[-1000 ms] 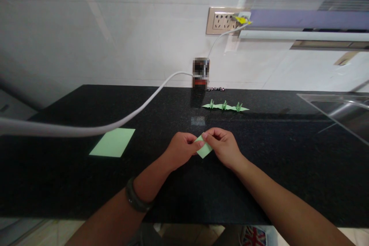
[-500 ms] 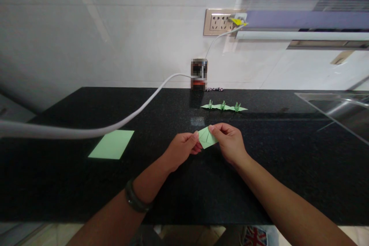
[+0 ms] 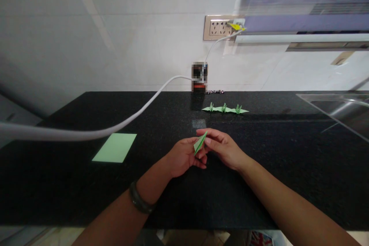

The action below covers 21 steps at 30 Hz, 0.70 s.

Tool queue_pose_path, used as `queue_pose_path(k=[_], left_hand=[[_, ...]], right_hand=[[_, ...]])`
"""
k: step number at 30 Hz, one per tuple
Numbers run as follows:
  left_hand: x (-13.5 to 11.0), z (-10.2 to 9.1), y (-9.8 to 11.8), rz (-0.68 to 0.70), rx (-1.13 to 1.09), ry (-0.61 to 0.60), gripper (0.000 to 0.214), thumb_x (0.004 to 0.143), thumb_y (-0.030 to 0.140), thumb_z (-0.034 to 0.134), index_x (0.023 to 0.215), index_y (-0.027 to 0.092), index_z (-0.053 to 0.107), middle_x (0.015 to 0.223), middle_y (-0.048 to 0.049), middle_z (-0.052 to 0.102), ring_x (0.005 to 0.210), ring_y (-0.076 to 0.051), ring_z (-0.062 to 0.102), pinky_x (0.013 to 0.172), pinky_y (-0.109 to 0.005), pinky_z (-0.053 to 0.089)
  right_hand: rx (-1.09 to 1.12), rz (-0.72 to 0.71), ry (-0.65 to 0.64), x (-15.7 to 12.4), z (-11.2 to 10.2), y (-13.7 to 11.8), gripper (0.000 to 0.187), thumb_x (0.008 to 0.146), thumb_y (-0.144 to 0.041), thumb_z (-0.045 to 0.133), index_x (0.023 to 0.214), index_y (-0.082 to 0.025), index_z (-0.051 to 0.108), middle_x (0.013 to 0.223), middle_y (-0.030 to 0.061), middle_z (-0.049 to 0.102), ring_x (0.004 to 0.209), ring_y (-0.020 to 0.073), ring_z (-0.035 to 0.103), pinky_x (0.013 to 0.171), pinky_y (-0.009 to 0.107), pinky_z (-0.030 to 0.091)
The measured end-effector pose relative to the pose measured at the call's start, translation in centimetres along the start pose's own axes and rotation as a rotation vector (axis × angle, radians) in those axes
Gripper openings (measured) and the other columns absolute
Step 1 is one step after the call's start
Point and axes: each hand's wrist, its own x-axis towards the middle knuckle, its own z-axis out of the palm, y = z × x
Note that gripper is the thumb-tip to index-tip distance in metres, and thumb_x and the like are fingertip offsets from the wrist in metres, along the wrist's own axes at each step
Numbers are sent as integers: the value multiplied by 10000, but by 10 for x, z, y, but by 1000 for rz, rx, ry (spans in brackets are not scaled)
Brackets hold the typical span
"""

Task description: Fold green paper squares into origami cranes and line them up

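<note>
Green folded paper (image 3: 198, 145) is tilted up over the black counter (image 3: 216, 200), near the middle. At its eight o'clock, the left hand (image 3: 181, 157) is half curled and has hold of the paper's side. At three o'clock, the right hand (image 3: 226, 150) is bent almost closed, with its thumb and finger pinching the paper. A flat green sheet (image 3: 114, 148) lies at nine o'clock, well apart. Three small folded green birds (image 3: 224, 109) stand in a row at one o'clock.
</note>
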Motion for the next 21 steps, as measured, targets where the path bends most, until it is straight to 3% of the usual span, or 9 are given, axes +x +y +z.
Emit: queue_pose_path(k=[2,4,6,8,10,14,18,21], left_hand=[[-2,1,-1,-44,22,-51,154,731,296,530,695,146,526,578,3,481,556,-128,532,541,-289,465],[-2,0,-3,-69,103,-33,176,725,303,536,710,129,562,603,-24,526,560,-130,538,547,-283,461],[1,-1,-5,-46,198,85,185,709,290,561,776,122,600,644,-39,567,571,-126,544,553,-266,454],[4,-4,-5,57,217,288,204,684,288,600,824,141,610,672,-27,585,588,-116,546,569,-251,451],[6,-5,-3,162,160,390,267,716,368,563,842,140,616,724,-42,611,634,-126,564,617,-269,460],[4,-3,4,226,116,348,404,731,470,512,869,109,630,747,-76,636,654,-151,580,631,-300,464],[1,-1,5,212,235,320,292,641,306,661,856,112,628,713,-48,646,620,-133,581,599,-258,449],[1,-2,4,206,251,356,261,645,276,657,848,118,614,714,-43,649,615,-132,586,586,-255,453]], right_hand=[[-35,-47,-35,-1,2,0,190,750,-294,580,908,-193,609,915,40,573,691,115,562,622,273,468],[-62,-119,17,-1,2,0,99,739,-275,597,763,-181,617,925,28,560,769,117,551,707,270,450],[-60,-134,62,0,0,0,102,741,-276,597,713,-178,599,863,17,569,769,114,539,715,259,436],[-52,-89,87,1,-3,-1,127,748,-303,587,732,-177,582,768,6,572,676,105,530,643,252,439],[-73,-43,112,2,-6,-3,162,748,-330,580,745,-169,566,705,-1,560,613,99,517,579,242,434],[-217,28,93,2,-8,-7,207,742,-357,573,722,-153,545,621,-15,529,515,79,476,495,215,401],[-384,-3,115,1,-5,-7,207,729,-356,578,722,-149,574,609,-13,535,503,75,458,476,208,383],[-403,-55,173,2,-3,-4,200,709,-353,595,750,-157,596,630,-6,557,536,87,477,492,216,398]])
